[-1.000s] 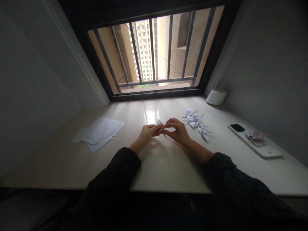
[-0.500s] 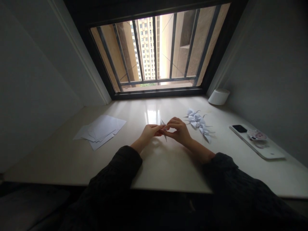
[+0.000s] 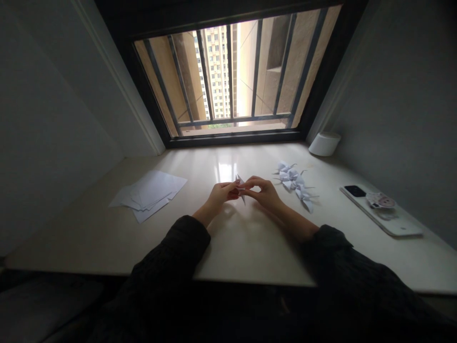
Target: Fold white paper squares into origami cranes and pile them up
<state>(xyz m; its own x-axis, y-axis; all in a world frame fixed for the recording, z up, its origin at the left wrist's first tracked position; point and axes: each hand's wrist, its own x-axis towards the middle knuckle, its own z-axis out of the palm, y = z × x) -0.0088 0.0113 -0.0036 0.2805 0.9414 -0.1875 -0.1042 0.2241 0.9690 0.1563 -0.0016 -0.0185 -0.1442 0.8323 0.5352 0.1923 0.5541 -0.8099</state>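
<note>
Between my two hands is a small folded white paper piece point(image 3: 243, 198), raised a little above the table, with one pointed end up and one down. My left hand point(image 3: 220, 196) is closed on its left side, fingers bent and thumb on top. From the right, my right hand point(image 3: 263, 192) pinches it between thumb and forefinger. Fingers hide the middle of the fold. Right of my hands, several folded white paper cranes point(image 3: 291, 178) lie in a slanting row on the table.
A loose stack of white paper sheets point(image 3: 152, 190) lies on the left of the pale table point(image 3: 250, 252). At the right are a phone point(image 3: 382, 212) in a light case with a round grip and, farther back, a white cylindrical object point(image 3: 324, 144). A barred window stands behind.
Both hands and the folded paper have shifted slightly to the left. My right fingers have flattened a little at the pinch. The sheets and finished cranes stay put.
</note>
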